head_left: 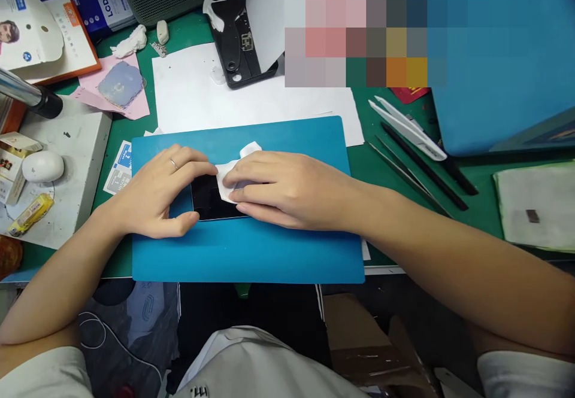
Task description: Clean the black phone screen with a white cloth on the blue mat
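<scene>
A black smartphone [207, 197] lies flat on a blue mat [247, 254], its right part hidden under my right hand. My right hand [287, 188] presses a folded white wipe [227, 184] onto the dark glass, fingers bent over the cloth. At the phone's left end is my left hand [166, 191], with a ring on one finger. Its thumb meets the lower left corner and its fingertips reach the upper edge, so the phone is held between them.
Tweezers [404, 173] and other slim tools [424, 164] lie right of the mat. White paper [188, 93] and a black clamp-like holder [238, 45] sit behind. Left stand a white box [85, 152], a yellow lighter [31, 213] and a wipe packet [119, 170]. A green-edged cloth pad [530, 206] is far right.
</scene>
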The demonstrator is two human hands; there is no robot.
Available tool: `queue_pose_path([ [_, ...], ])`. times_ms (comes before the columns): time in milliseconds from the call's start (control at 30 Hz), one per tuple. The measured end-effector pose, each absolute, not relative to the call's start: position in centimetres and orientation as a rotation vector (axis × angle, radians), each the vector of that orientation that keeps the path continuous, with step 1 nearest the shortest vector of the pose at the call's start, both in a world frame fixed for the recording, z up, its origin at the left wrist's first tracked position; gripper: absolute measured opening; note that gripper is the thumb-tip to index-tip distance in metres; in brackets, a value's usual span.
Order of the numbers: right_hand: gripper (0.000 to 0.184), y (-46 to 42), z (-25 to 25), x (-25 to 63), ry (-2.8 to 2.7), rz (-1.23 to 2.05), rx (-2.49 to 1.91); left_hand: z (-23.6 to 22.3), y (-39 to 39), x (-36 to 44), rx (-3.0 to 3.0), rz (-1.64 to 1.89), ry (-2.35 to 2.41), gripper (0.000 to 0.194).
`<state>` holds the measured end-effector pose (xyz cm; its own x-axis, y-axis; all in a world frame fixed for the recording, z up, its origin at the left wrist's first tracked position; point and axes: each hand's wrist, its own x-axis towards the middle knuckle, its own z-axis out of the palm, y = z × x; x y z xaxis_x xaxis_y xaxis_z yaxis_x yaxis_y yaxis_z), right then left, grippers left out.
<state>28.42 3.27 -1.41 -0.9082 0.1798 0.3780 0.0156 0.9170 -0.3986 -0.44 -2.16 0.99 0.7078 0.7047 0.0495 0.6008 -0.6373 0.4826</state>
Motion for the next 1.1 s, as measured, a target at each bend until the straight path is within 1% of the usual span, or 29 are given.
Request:
queue_pose_path([
  [167,0.032,3.0,-1.5,28.3,-2.644,0.505,-0.083,0.6,-2.5,-0.3,2.429,0.407,1.027,0.06],
  [300,0.028,3.2,-1.6,28.7,-2.612,0.489,-0.12,0.6,-2.5,-0.3,2.42,0.429,1.051,0.057],
  [400,0.031,3.2,-1.8,28.8,-2.642,0.461,-0.142,0.8,-2.6,-0.3,2.431,0.411,1.071,0.051],
  [467,0.037,2.7,-1.9,28.6,-2.691,0.467,-0.092,0.9,-2.6,-0.3,2.43,0.426,1.078,0.044],
  [667,0.067,0.3,-2.3,27.4,-2.85,0.467,0.102,0.9,-2.5,0.0,2.408,0.439,1.073,0.031],
  [733,0.072,-0.1,-2.4,27.3,-2.849,0.445,0.106,0.8,-2.4,0.0,2.399,0.439,1.067,0.029],
  [800,0.069,0.1,-2.2,27.5,-2.815,0.408,0.044,0.7,-2.4,0.0,2.397,0.444,1.047,0.029],
  [867,0.058,0.5,-1.9,27.9,-2.738,0.38,-0.004,0.8,-2.4,0.0,2.404,0.441,1.024,0.031],
  [933,0.045,1.2,-1.6,28.4,-2.648,0.426,0.038,0.9,-2.5,-0.1,2.421,0.419,1.016,0.038],
  [1000,0.04,2.1,-1.3,28.9,-2.562,0.549,0.11,0.9,-2.7,-0.2,2.443,0.385,1.037,0.048],
  [1100,0.036,3.9,-1.0,29.5,-2.488,0.727,0.11,1.0,-2.8,-0.3,2.498,0.333,1.105,0.073],
])
